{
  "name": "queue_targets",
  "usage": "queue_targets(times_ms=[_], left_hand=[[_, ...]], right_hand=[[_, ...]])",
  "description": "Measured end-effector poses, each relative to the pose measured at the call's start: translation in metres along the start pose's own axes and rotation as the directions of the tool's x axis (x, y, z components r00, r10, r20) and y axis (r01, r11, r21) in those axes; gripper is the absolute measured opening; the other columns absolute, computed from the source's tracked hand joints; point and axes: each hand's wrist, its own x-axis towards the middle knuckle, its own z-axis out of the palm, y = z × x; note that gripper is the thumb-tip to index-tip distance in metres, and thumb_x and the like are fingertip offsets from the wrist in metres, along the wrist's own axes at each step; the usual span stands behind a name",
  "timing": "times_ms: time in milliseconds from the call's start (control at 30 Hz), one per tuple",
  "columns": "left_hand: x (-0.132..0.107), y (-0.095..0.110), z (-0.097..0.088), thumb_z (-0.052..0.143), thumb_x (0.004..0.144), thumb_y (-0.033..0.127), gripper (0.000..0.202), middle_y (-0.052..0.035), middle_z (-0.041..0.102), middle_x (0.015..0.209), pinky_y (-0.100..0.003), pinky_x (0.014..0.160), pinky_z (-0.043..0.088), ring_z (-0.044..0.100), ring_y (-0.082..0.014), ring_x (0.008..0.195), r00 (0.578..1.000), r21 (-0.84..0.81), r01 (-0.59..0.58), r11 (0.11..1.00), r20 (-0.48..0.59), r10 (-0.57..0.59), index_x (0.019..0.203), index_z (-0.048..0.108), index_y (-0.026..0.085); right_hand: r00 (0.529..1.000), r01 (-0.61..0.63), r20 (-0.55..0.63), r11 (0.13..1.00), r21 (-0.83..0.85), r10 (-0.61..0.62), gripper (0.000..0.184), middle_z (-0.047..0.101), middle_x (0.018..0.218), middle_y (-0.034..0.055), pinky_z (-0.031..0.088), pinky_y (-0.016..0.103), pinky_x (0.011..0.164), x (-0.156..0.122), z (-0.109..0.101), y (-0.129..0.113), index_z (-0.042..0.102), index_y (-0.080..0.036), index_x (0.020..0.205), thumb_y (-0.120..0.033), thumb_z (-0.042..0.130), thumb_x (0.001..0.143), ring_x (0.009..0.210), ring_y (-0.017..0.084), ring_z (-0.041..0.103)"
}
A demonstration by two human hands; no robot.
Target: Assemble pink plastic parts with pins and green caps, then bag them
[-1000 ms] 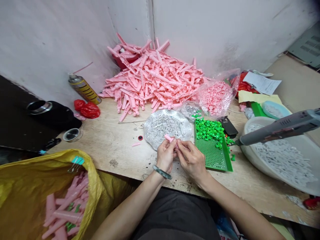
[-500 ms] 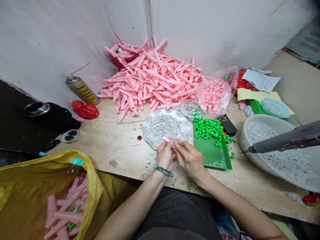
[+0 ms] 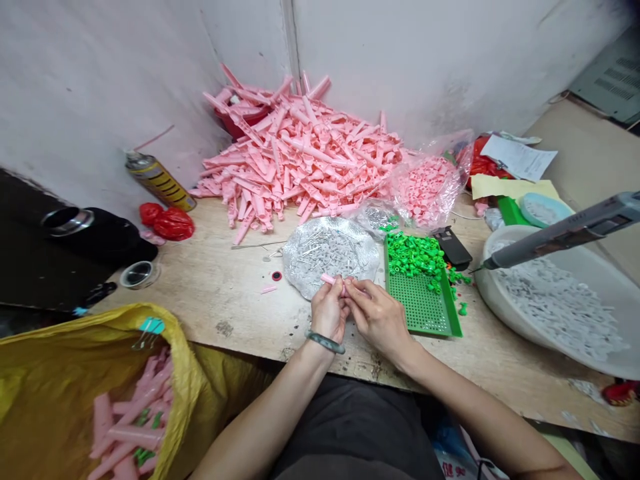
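My left hand is closed around a small pink plastic piece, whose end sticks out above the fingers. My right hand pinches the same piece from the right, fingertips meeting those of the left hand. Both hands hover just in front of a clear bag of small metal pins on the wooden bench. A green perforated tray with several green caps lies right beside my right hand.
A big pile of pink plastic parts lies against the wall, with a bag of pink rings to its right. A white basin of white bits stands right, a hanging grey power screwdriver above it. A yellow bag of pink pieces is lower left; a spray can leans at the wall.
Both hands stay together on the pink piece with small finger shifts. The grey screwdriver swings over the basin, dipping and then rising. The view drifted slightly.
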Motion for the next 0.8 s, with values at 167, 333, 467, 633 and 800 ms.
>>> queue_targets(times_ms=[167,333,467,633,800], left_hand=[[-0.014,0.018,0.002,0.076,0.075,0.032,0.038,-0.0118,0.069,0.111,-0.03,0.072,0.056,0.069,-0.0226,0.094,0.958,0.081,-0.24,0.967,0.181,0.222,0.107,0.06,0.017],[-0.03,0.026,0.005,0.075,0.077,0.035,0.035,-0.0105,0.068,0.114,-0.032,0.08,0.057,0.067,-0.026,0.104,0.895,0.15,-0.405,0.902,0.269,0.357,0.106,0.063,0.02],[-0.024,0.025,0.0,0.075,0.077,0.036,0.033,-0.0104,0.07,0.109,-0.031,0.079,0.057,0.068,-0.0257,0.101,0.888,0.202,-0.443,0.873,0.235,0.396,0.103,0.064,0.018],[-0.007,0.035,0.004,0.072,0.079,0.032,0.027,-0.0094,0.069,0.107,-0.035,0.081,0.059,0.068,-0.0246,0.1,0.944,0.06,-0.31,0.949,0.14,0.3,0.1,0.06,0.018],[-0.002,0.047,0.016,0.059,0.09,0.032,0.015,-0.0129,0.066,0.11,-0.051,0.087,0.057,0.065,-0.029,0.108,0.989,-0.164,-0.067,0.984,0.118,0.087,0.095,0.052,0.02]], right_hand=[[0.961,-0.275,0.121,0.862,0.425,0.247,0.034,0.068,0.108,0.0087,0.054,0.036,0.079,0.012,-0.027,0.009,0.064,-0.021,0.118,-0.04,0.06,0.09,0.093,0.021,0.065],[0.895,-0.445,0.363,0.508,0.738,0.258,0.032,0.063,0.072,0.0005,0.046,0.023,0.051,0.017,-0.035,0.015,0.062,-0.017,0.089,-0.048,0.066,0.083,0.056,0.011,0.055],[0.898,-0.439,0.35,0.515,0.736,0.266,0.033,0.059,0.065,-0.0006,0.041,0.022,0.045,0.015,-0.024,0.008,0.059,-0.018,0.085,-0.051,0.063,0.085,0.049,0.009,0.05],[0.901,-0.398,0.399,0.686,0.609,0.169,0.037,0.062,0.067,0.0005,0.042,0.023,0.05,0.057,-0.025,0.034,0.061,-0.018,0.083,-0.052,0.052,0.091,0.055,0.011,0.054],[0.783,-0.57,-0.333,0.821,-0.045,0.525,0.027,0.064,0.109,0.0159,0.044,0.035,0.081,0.138,-0.045,0.13,0.065,-0.012,0.104,-0.026,0.045,0.094,0.098,0.023,0.059]])
